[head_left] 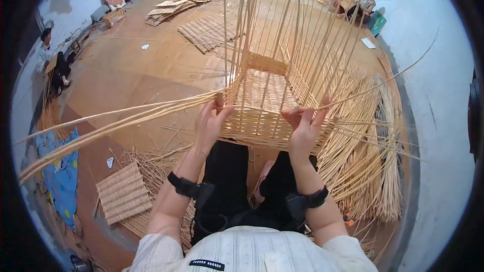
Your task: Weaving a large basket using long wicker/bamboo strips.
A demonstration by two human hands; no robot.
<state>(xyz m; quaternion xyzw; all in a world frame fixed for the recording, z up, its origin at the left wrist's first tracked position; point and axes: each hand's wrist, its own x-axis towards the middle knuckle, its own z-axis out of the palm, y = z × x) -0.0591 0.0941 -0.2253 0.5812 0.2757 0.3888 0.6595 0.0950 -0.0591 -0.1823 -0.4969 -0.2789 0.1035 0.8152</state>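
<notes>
Left hand [207, 123]: nearly closed, pinching the basket [257, 127] at its near-left corner
Right hand [305, 128]: half-curled, fingers gripping its near-right rim
Basket: pale, woven, rectangular, tall stakes [247, 10], above the lap [226, 171]

I'm watching a partly woven, rectangular tan wicker basket [259, 127] whose open top is facing up; thin upright stakes [247, 17] are rising high from its walls, and long pale weaving rods [151, 114] are extending leftward from its near-left corner.
</notes>
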